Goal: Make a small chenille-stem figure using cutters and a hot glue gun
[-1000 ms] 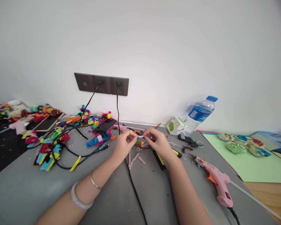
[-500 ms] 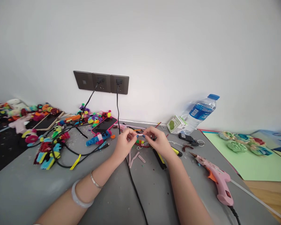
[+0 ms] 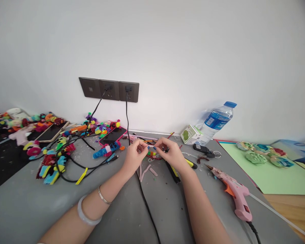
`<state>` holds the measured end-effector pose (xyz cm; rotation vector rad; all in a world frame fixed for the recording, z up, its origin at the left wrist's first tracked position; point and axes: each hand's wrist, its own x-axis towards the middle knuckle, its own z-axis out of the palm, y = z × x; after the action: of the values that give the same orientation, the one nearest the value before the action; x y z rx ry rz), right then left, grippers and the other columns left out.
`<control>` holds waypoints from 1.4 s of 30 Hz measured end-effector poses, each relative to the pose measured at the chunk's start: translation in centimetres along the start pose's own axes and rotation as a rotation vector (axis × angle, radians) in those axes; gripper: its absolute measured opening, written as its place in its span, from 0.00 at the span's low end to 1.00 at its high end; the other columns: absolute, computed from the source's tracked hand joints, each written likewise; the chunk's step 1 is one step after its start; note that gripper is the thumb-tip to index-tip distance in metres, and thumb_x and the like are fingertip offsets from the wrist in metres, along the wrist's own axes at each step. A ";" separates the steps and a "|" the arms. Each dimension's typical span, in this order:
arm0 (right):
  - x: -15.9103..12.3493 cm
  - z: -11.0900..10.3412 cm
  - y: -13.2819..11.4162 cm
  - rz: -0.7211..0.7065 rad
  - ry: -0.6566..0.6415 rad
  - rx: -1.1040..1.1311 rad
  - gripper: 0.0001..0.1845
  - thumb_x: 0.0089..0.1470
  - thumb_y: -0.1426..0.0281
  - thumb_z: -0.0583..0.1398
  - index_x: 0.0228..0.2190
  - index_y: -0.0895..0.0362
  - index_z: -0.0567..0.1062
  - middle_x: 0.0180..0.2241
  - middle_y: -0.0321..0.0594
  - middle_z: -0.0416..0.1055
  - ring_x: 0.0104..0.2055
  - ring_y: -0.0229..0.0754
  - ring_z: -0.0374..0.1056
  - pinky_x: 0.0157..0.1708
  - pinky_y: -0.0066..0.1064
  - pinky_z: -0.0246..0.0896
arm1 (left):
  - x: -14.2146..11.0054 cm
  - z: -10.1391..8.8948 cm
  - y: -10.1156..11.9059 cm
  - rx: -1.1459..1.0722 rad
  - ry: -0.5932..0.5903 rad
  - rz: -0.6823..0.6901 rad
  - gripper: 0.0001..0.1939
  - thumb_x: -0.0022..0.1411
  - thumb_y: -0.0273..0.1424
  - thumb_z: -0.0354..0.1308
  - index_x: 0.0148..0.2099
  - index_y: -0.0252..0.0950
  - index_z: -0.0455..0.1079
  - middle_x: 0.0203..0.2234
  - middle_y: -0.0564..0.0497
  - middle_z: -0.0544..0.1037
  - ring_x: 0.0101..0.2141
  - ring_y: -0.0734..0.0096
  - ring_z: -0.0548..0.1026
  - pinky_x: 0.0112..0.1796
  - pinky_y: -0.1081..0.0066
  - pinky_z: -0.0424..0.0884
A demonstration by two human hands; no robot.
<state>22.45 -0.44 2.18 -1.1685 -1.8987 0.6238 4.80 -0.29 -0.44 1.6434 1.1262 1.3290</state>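
A short, pale pink pipe cleaner piece (image 3: 151,146) stretches between the fingertips of both hands, above the grey table (image 3: 112,210). My left hand (image 3: 134,156) pinches one end of it, and my right hand (image 3: 171,155) pinches the other. Just below lie more pale pink pieces (image 3: 145,173) on the table. Yellow and black pliers (image 3: 173,173) are partly hidden beneath my right hand. Behind the hands, small colourful bits (image 3: 151,154) show only in part.
A pink glue gun (image 3: 235,189) lies to the right, near keys (image 3: 210,153), a water bottle (image 3: 216,122) and a small green-white box (image 3: 190,134). Leftward are a pink-edged phone (image 3: 114,136), pipe cleaner figures (image 3: 52,166) and looped black cable (image 3: 66,178). Another black cable (image 3: 146,200) runs under my left hand.
The hands keep nearly the same pose, still pinching the pink piece. The background has shifted very slightly left with the camera.
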 end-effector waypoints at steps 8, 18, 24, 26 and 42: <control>-0.1 0.2 -0.1 0.001 -0.011 0.057 0.04 0.51 0.74 0.56 0.26 0.56 0.70 0.25 0.35 0.68 0.28 0.38 0.62 0.28 0.29 0.55 | -0.1 0.1 -0.1 0.001 0.004 0.048 0.03 0.55 0.25 0.55 0.30 0.36 0.64 0.24 0.55 0.69 0.26 0.75 0.68 0.29 0.75 0.64; 0.0 0.3 0.2 -0.018 0.005 0.040 0.03 0.52 0.73 0.57 0.31 0.55 0.71 0.26 0.34 0.67 0.27 0.37 0.62 0.27 0.28 0.56 | -0.1 0.2 -0.2 -0.022 0.006 0.066 0.02 0.55 0.26 0.55 0.30 0.36 0.65 0.24 0.55 0.69 0.26 0.75 0.68 0.29 0.75 0.63; -0.1 0.4 0.3 -0.008 -0.020 0.060 0.03 0.52 0.74 0.57 0.32 0.55 0.69 0.27 0.34 0.67 0.27 0.37 0.61 0.27 0.27 0.57 | -0.2 0.1 0.1 -0.026 -0.001 0.036 0.02 0.56 0.27 0.55 0.31 0.36 0.66 0.25 0.55 0.69 0.26 0.75 0.68 0.29 0.75 0.63; -0.1 0.4 0.3 -0.012 -0.025 0.065 0.03 0.52 0.74 0.57 0.31 0.55 0.69 0.26 0.34 0.67 0.27 0.37 0.61 0.27 0.27 0.57 | -0.2 0.1 0.2 -0.023 -0.003 0.029 0.02 0.57 0.27 0.55 0.31 0.36 0.65 0.25 0.54 0.69 0.27 0.74 0.68 0.29 0.75 0.63; -0.1 0.2 0.1 -0.001 -0.047 0.030 0.03 0.52 0.74 0.57 0.31 0.54 0.68 0.25 0.32 0.65 0.27 0.37 0.61 0.28 0.27 0.56 | -0.3 0.2 0.3 -0.024 -0.021 0.014 0.02 0.57 0.28 0.55 0.32 0.36 0.66 0.25 0.54 0.69 0.26 0.75 0.67 0.29 0.74 0.62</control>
<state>22.34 -0.49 1.95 -1.1434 -1.9224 0.6819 4.99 -0.64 -0.32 1.6474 1.0847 1.3262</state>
